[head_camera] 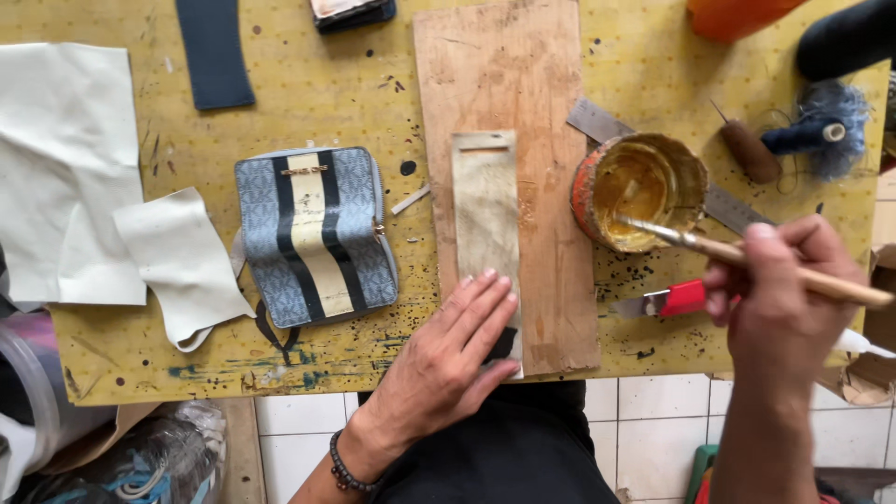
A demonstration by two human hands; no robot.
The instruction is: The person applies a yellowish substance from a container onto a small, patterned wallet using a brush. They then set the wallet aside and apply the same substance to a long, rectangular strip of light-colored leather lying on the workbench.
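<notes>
My left hand (pixel 446 359) lies flat, fingers together, pressing the near end of a pale leather strip (pixel 485 205) that rests lengthwise on a wooden board (pixel 504 84). My right hand (pixel 779 299) grips a wooden-handled brush (pixel 747 257) whose tip dips into an open glue tin (pixel 639 187) full of yellow glue, just right of the board. A grey patterned wallet (pixel 315 233) with black and cream stripes lies left of the board.
Pale leather pieces (pixel 65 159) lie at the left. A dark strip (pixel 215 51) sits at the top, a metal ruler (pixel 597 121) under the tin, a red knife (pixel 677 299), an awl (pixel 749 149) and blue thread spool (pixel 821 131) at the right. The yellow table (pixel 327 84) ends near me.
</notes>
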